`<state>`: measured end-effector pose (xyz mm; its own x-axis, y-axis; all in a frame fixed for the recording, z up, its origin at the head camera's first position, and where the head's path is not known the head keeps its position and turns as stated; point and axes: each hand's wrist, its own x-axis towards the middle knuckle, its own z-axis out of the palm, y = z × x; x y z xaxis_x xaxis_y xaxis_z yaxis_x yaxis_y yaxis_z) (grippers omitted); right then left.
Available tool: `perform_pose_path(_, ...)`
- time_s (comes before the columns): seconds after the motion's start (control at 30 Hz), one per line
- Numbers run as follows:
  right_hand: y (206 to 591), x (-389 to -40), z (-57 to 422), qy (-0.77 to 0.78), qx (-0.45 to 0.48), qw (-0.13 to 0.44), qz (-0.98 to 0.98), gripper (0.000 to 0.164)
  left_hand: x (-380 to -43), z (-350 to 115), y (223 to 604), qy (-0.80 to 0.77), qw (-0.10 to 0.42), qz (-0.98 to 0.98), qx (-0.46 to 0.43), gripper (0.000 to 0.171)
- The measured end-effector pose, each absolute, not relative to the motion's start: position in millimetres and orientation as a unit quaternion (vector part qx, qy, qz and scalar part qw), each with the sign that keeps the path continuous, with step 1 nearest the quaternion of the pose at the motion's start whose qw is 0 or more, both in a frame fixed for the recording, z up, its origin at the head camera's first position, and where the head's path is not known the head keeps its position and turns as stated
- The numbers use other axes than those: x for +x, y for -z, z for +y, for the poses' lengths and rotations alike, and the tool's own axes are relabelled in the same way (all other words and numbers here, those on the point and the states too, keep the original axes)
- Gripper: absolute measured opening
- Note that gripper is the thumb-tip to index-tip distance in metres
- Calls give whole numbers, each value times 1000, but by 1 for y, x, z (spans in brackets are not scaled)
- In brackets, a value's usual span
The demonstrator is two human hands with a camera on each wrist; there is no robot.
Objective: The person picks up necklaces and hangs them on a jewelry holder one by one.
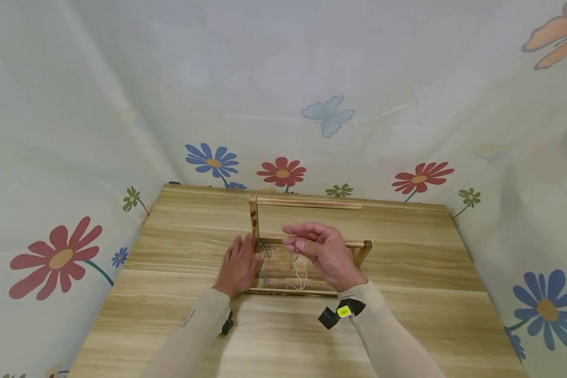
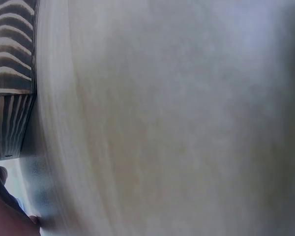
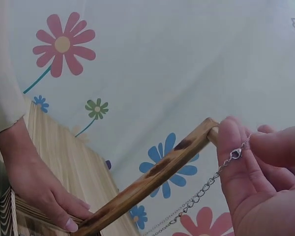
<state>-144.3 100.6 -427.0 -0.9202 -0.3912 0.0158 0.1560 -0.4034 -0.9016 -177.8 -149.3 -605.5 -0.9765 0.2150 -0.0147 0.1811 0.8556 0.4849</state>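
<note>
A wooden jewelry stand (image 1: 253, 223) has a post at its left with a bar (image 1: 312, 202) reaching right from the top. My right hand (image 1: 328, 257) is raised over the stand's tray (image 1: 293, 292), thumb and fingertips pinching a silver chain necklace (image 3: 201, 191) near its clasp (image 3: 235, 154). The chain slants down from the fingers in the right wrist view. Fingers extended, my left hand (image 1: 238, 268) rests at the tray's left side, its thumb by the foot of the post. Tangled chains (image 1: 266, 262) and a white cord (image 1: 304, 275) lie in the tray.
The stand sits on a wood-grain table (image 1: 179, 257) toward its far edge. Behind and on both sides hangs a pale curtain (image 1: 245, 79) printed with flowers. A black strap with a yellow tag (image 1: 343, 312) is around my right wrist.
</note>
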Motion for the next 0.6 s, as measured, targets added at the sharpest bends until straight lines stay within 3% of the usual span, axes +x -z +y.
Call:
perform_pose_path(0.17, 427, -145, 99, 824, -134, 176, 521, 39, -179, -149, 607, -244, 34, 963, 104, 68)
perform_pose_path(0.4, 428, -148, 98, 814, -143, 181, 534, 39, -180, -150, 609, -256, 30, 960, 108, 68)
perform_pose_path(0.6, 420, -146, 91, 803, -79, 185, 562, 40, -178, -149, 603, -246, 32, 963, 105, 69)
